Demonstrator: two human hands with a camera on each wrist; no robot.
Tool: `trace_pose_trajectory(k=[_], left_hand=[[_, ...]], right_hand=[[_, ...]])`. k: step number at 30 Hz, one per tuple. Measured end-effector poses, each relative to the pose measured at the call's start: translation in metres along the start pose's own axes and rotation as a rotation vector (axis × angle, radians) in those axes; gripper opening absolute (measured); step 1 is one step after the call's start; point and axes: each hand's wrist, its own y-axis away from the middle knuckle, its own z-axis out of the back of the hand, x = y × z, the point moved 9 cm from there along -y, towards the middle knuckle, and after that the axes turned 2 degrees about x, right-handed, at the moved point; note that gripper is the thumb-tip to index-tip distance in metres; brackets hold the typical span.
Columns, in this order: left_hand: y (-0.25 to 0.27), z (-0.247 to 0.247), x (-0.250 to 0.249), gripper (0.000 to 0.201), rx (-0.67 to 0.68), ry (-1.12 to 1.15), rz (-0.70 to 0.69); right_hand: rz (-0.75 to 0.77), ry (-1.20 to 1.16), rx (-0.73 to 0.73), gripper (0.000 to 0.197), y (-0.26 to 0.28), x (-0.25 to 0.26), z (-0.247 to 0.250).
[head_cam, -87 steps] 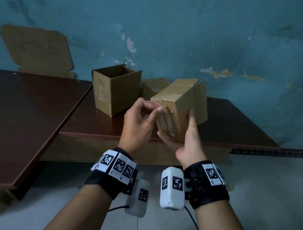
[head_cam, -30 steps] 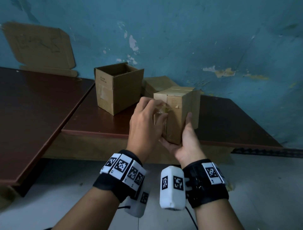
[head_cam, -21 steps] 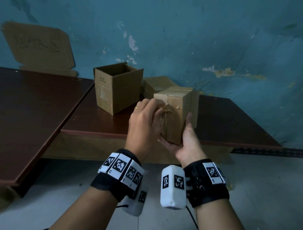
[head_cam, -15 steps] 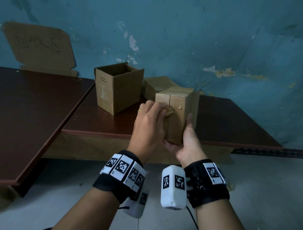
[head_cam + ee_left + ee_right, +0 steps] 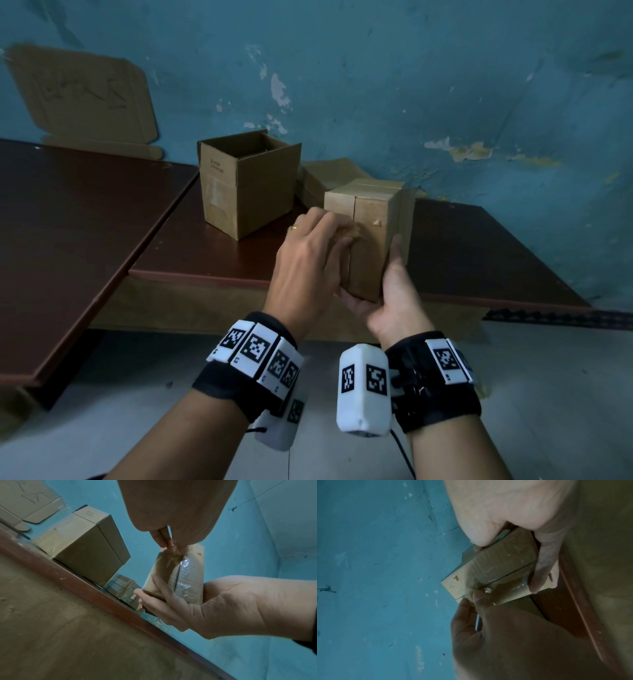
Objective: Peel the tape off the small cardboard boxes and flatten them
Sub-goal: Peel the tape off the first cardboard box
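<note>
Two hands held one small cardboard box [image 5: 371,246] above the tabletop's [image 5: 212,260] near edge. The right hand [image 5: 390,298] cradled it from below, fingers curled around its sides; the left hand's [image 5: 305,270] fingers [image 5: 169,543] pinched the clear tape [image 5: 184,572] along its seam.

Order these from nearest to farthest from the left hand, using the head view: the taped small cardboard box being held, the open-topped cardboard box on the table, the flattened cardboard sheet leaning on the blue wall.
1. Taped small cardboard box: touching the left hand, on its right.
2. Open-topped cardboard box: on the table, behind and slightly left.
3. Flattened cardboard sheet: far left, against the wall.
</note>
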Motion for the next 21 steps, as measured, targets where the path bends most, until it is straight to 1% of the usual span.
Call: trace_pose_trajectory(k=[3,6,8,11,17,21], left_hand=[[0.0008,0.0042,-0.0062,0.015,-0.054,-0.113,-0.010],[0.0012,0.0039,-0.0062,0.020,-0.071,-0.055,0.021],[0.0007,0.0015,-0.0055,0.024,-0.057,-0.003,0.041],[-0.0006,0.0007,-0.0081,0.021,-0.019,-0.048,0.003],[-0.0003,0.0010,-0.0036,0.034,-0.003,-0.045,-0.001],[-0.0024,-0.0010,0.0005,0.030,0.015,-0.011,0.014]], right_hand=[[-0.004,-0.025,0.005,0.071,0.0011,-0.0010,-0.0018],[-0.010,-0.041,0.000,0.073,-0.0001,-0.0020,-0.0013],[-0.016,-0.055,0.025,0.072,-0.0020,-0.0028,-0.0015],[0.000,-0.029,0.045,0.068,-0.0042,-0.0010,0.0006],[0.007,0.010,0.048,0.068,-0.0078,-0.0021,0.0008],[-0.002,0.017,0.047,0.070,-0.0063,-0.0015,0.0001]])
